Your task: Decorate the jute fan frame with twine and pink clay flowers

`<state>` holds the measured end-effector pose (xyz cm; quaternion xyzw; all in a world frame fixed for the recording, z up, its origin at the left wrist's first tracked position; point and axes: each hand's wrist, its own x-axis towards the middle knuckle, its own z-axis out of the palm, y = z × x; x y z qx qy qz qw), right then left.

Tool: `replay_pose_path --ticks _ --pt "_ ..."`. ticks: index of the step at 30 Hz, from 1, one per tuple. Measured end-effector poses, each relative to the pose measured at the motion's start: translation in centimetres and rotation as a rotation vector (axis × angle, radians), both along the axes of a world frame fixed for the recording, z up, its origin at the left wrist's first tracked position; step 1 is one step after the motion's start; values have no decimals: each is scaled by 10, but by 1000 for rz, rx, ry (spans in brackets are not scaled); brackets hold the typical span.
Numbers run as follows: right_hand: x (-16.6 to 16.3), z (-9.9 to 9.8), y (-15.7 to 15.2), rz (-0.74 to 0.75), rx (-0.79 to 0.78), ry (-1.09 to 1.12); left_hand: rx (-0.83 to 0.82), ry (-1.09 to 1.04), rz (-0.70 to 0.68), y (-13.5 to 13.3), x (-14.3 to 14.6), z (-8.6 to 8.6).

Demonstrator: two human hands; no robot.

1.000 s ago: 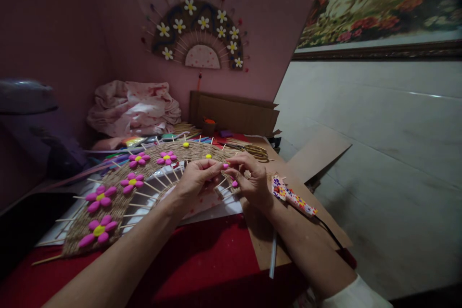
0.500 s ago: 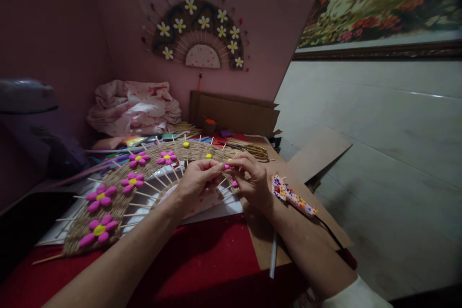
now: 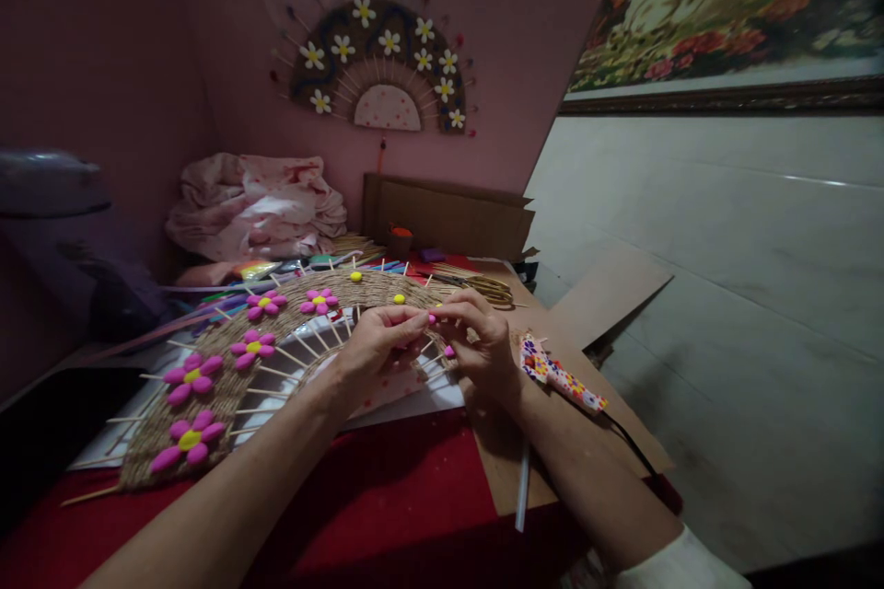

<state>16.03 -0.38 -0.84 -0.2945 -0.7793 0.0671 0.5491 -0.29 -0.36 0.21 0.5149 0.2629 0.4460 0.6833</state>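
Observation:
A half-round fan of woven jute twine [image 3: 227, 368] on wooden skewers lies on the red table, dotted with pink flowers with yellow centres [image 3: 190, 439]. My left hand [image 3: 377, 340] and my right hand [image 3: 480, 336] meet over its right end. The fingertips of both pinch a small pink petal piece [image 3: 432, 318] between them. A second pink piece [image 3: 449, 351] sits on the twine just below my right hand. Two yellow dots [image 3: 355, 276] sit on the band further back without petals.
A finished dark fan with white flowers [image 3: 379, 64] hangs on the pink board. A patterned strip [image 3: 563, 377] and a white stick [image 3: 523, 483] lie on brown cardboard to the right. Scissors [image 3: 483, 287], a cardboard box [image 3: 448, 216] and pink cloth [image 3: 255, 202] sit behind.
My hands have barely shifted; the fingertips have closed a little tighter on the pink piece. The fan has not moved.

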Motion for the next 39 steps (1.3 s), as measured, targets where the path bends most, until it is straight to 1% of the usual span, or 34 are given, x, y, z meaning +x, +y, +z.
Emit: replay_pose_path --ticks 7,10,13,17,27,32,34,36,37,39 --pt "0 1 -1 15 14 -5 20 18 -25 1 -1 -3" --pt "0 1 -1 -3 22 4 29 -3 -33 2 0 -4" --pt "0 1 -1 -21 28 21 17 -2 -10 2 1 -5" --pt "0 0 -1 0 -6 3 19 38 28 2 1 -5" --pt "-1 2 -1 9 -10 8 -9 16 38 2 1 -4" --pt "-1 1 -2 8 -33 1 11 59 90 1 2 -1" --pt "-2 2 -2 8 -43 16 46 85 114 1 3 -1" --pt "0 3 0 1 -57 44 136 143 187 1 3 -2" --pt "2 4 2 -9 -68 63 215 196 253 2 3 -4" --pt "9 5 10 -49 -108 107 439 374 413 3 2 -7"
